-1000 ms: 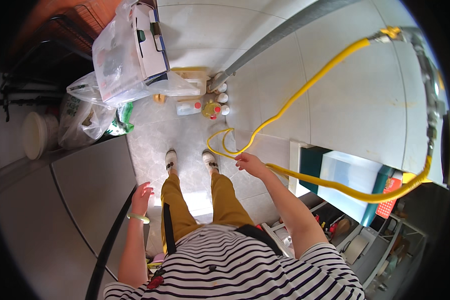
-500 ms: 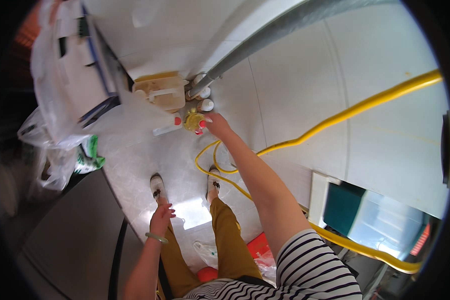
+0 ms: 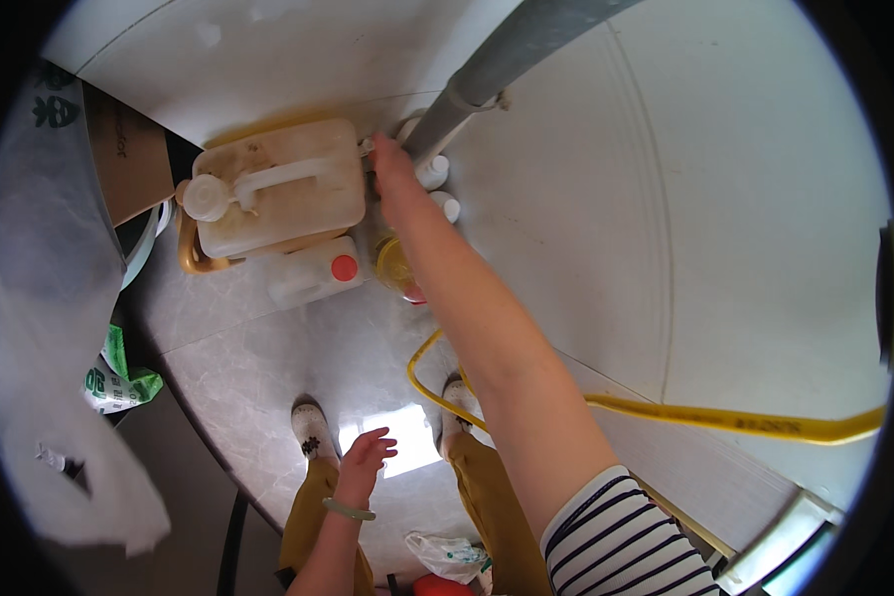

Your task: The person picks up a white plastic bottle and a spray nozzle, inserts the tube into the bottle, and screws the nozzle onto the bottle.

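Note:
My right hand (image 3: 391, 167) reaches down between a large off-white jerrycan (image 3: 278, 214) and a grey pipe (image 3: 467, 89). A small pale object (image 3: 368, 147) shows beside its fingertips; the fingers are blurred and partly hidden. Under the right forearm, a bottle of yellow liquid (image 3: 394, 262) stands on the floor, partly covered. White-capped bottles (image 3: 447, 207) stand just right of the wrist. To the left of the yellow bottle is a translucent jug (image 3: 303, 273) with a red cap. My left hand (image 3: 364, 465), a bangle on its wrist, hangs empty above the floor with fingers apart.
A yellow hose (image 3: 705, 416) crosses the right side and loops near my right foot. Plastic bags (image 3: 60, 298) and a cardboard box (image 3: 124, 159) crowd the left. A green-and-white packet (image 3: 119, 377) sits below them. A white bag (image 3: 445, 554) lies between my legs.
My right hand has moved from the red top of the yellow bottle to farther back, beside the jerrycan. My left hand has shifted slightly right and its fingers have spread. The view has come closer.

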Demonstrator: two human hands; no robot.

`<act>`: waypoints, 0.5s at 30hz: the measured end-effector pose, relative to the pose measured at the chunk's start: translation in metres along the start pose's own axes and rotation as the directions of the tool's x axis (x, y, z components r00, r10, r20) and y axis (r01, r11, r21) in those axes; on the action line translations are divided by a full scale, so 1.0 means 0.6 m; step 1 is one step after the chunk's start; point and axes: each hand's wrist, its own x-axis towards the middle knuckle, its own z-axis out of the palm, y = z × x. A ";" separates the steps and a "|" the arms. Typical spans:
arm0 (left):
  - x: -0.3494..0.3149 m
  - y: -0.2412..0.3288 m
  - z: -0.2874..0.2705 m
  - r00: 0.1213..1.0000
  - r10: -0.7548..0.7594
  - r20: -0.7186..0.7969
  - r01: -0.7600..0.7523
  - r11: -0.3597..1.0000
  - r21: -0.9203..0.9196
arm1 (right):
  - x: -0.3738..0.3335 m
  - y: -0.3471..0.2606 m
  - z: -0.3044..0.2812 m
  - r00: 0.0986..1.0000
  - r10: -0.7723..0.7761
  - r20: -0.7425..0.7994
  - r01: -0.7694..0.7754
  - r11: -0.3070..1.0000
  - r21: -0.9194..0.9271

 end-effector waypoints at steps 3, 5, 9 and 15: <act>-0.006 0.030 0.005 0.997 0.076 -0.031 -0.078 0.996 -0.052 | 0.017 -0.006 0.029 0.992 0.122 0.036 -0.127 0.970 0.208; 0.008 0.036 0.031 0.998 0.069 0.008 -0.069 0.996 -0.061 | 0.084 -0.007 0.002 0.993 0.108 0.041 -0.114 0.976 0.183; 0.017 0.049 0.043 0.998 0.055 0.007 -0.055 0.996 -0.064 | 0.095 0.003 -0.008 0.990 0.128 0.051 -0.138 0.930 0.340; 0.019 0.038 0.024 0.998 0.025 -0.053 -0.028 0.997 -0.071 | -0.101 -0.020 -0.004 0.999 -0.043 0.010 0.035 0.918 0.395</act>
